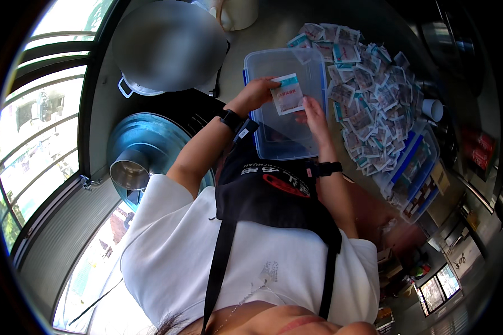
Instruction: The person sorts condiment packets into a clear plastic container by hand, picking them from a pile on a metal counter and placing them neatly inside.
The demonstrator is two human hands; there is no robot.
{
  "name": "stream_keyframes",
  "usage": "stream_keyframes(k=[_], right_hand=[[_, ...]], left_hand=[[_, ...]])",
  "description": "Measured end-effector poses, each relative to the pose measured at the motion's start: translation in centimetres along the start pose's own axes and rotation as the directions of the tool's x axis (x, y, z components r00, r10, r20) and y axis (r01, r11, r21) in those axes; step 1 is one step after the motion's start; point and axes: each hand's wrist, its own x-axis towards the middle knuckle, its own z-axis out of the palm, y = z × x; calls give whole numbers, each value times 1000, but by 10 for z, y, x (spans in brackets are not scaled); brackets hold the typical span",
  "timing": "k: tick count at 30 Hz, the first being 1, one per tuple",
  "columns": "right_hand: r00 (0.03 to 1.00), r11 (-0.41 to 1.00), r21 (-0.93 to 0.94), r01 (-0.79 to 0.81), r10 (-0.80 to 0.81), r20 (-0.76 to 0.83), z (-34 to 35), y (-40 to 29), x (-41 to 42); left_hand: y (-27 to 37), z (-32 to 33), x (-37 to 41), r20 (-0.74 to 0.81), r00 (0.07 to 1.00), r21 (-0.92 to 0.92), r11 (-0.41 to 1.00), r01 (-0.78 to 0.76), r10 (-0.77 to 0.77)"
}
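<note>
My left hand point(258, 93) pinches the upper left corner of a flat white packet point(288, 95) with a teal band and red print. At the packet's lower right edge, my right hand point(314, 114) holds it between thumb and fingers. Both hands are over a clear plastic box point(285, 144), whose inside shows no packets in the visible part. To the right of this box a large heap of similar packets point(366, 96) is spread over the counter, some of them lying against the box's far right corner.
A paper cup point(432, 109) and blue-edged plastic containers point(419, 167) stand right of the heap. A metal pot point(140, 89) with a handle is at the upper left, under a blurred round shape. Nearer left, a metal cup point(130, 171) rests by a large blue round vessel point(151, 130).
</note>
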Motion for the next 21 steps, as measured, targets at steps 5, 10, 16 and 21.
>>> stream_keyframes(k=[5,10,16,21], right_hand=[[991,972,202,-122,109,74,10,8,-4],[968,900,357,-250,234,88,4,19,8],[951,710,635,-305,260,166,-2,28,31],[951,700,644,-308,214,223,-3,24,51]], left_hand=[[-2,6,20,-109,991,205,977,-52,76],[-3,16,34,-181,978,307,951,-45,105],[-11,2,69,-231,969,117,991,-57,83],[-34,-11,100,-279,960,-245,964,-98,26]])
